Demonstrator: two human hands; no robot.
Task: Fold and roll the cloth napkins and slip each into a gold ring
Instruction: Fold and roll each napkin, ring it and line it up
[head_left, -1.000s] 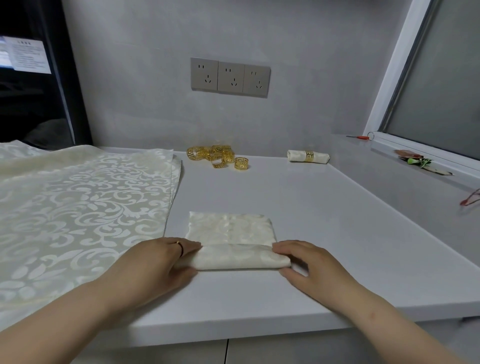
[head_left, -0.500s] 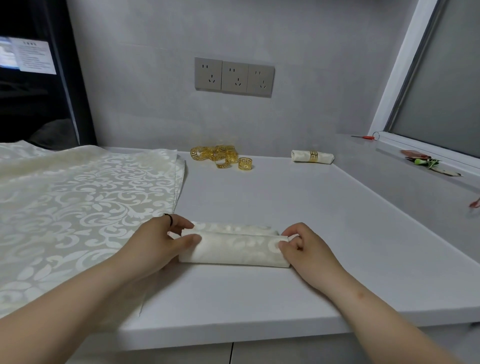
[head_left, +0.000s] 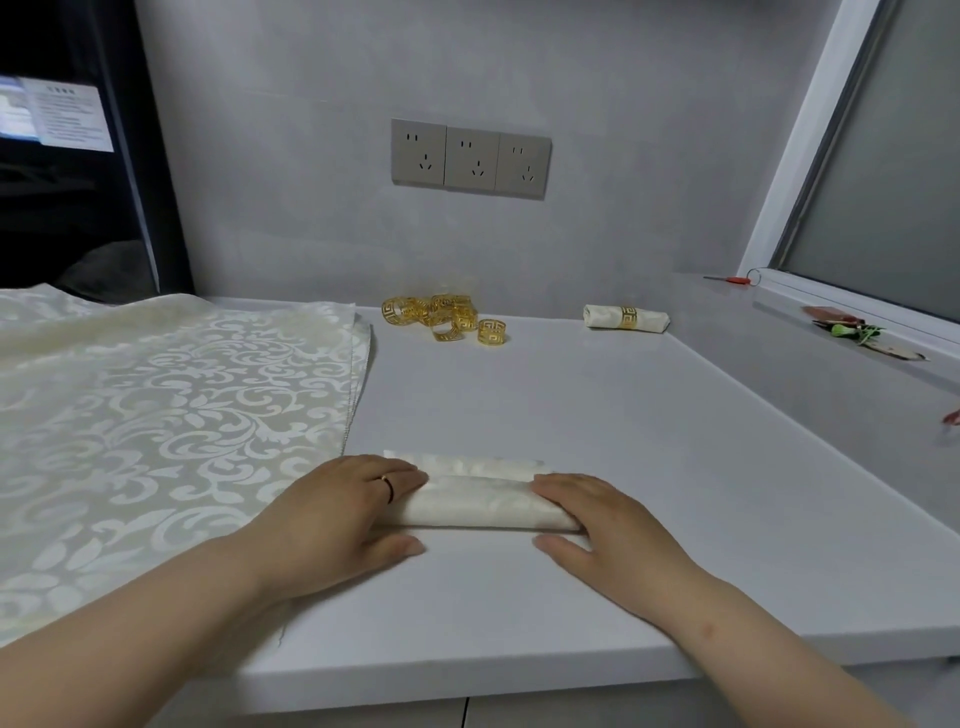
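Observation:
A cream napkin (head_left: 483, 501) lies almost fully rolled on the white counter (head_left: 649, 441), with a narrow strip of unrolled cloth behind the roll. My left hand (head_left: 348, 512) lies over the roll's left end, fingers on top and thumb on the counter in front. My right hand (head_left: 608, 519) covers the right end the same way. Several gold rings (head_left: 447, 318) sit in a heap near the back wall. A finished rolled napkin in a gold ring (head_left: 626, 318) lies at the back right.
A stack of flat patterned napkins (head_left: 166, 415) covers the counter's left side. A triple wall socket (head_left: 470, 158) is above the rings. The window sill (head_left: 831, 312) at right holds small red and green items. The counter's front edge runs just below my wrists.
The flat part of the napkin has been rolled up away from me, leaving only a thin strip. Both hands moved forward with the roll and now lie flatter over its ends.

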